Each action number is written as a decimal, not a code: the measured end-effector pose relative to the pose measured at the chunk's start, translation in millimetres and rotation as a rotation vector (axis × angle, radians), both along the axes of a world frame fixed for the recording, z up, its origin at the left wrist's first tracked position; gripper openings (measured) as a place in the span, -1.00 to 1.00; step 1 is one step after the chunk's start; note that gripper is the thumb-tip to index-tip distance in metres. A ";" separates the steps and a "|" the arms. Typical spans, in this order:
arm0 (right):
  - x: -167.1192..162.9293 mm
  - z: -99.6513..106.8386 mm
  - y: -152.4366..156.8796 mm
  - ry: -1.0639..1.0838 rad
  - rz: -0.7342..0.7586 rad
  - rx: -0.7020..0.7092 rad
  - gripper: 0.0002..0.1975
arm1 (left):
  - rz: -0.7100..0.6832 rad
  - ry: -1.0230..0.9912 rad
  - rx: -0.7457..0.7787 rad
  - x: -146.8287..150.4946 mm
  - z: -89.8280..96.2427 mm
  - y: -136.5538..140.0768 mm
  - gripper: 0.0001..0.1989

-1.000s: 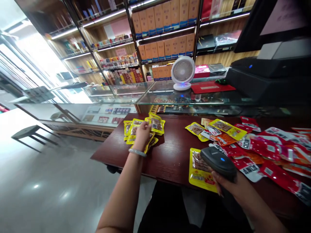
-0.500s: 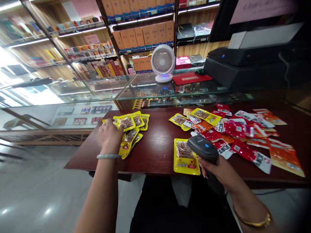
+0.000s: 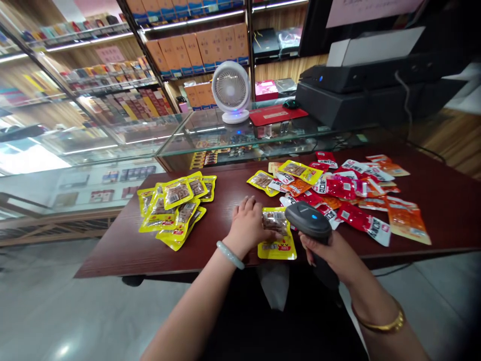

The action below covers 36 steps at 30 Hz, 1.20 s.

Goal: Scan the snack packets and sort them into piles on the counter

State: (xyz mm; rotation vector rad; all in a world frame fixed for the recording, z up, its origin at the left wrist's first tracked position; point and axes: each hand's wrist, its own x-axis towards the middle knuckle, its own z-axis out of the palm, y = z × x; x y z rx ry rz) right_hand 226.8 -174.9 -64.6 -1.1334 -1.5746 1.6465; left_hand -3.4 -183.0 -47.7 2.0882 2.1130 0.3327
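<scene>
My right hand is wrapped round the handle of a black barcode scanner, its head over the right edge of a yellow snack packet near the table's front edge. My left hand lies at the left edge of that packet. Its thumb reaches onto the packet and its fingers are stretched out over the table, apart from the thumb. To the left, several yellow packets form an overlapping pile. On the right, red and white packets lie heaped with orange packets and a few yellow ones.
The dark red table stands against a glass display counter. On the counter are a white fan, a red mat with a mouse, and a black machine. Stocked shelves rise behind.
My left hand has moved right, from the left pile of yellow packets to the single packet by the scanner. The view has shifted to the right. My right hand still holds the scanner.
</scene>
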 end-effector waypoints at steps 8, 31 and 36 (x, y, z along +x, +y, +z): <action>-4.2 9.9 -3.2 0.000 0.000 -0.020 -0.55 | 0.127 -0.098 0.055 -5.3 2.6 -6.2 -0.33; -31.9 22.0 -11.2 -0.066 0.139 -0.022 -0.59 | 0.224 -0.229 0.158 -39.1 0.6 -11.3 -0.94; -39.9 29.6 -12.5 -0.069 0.159 -0.012 -0.61 | 0.240 -0.279 0.154 -42.8 -2.1 -14.7 -0.91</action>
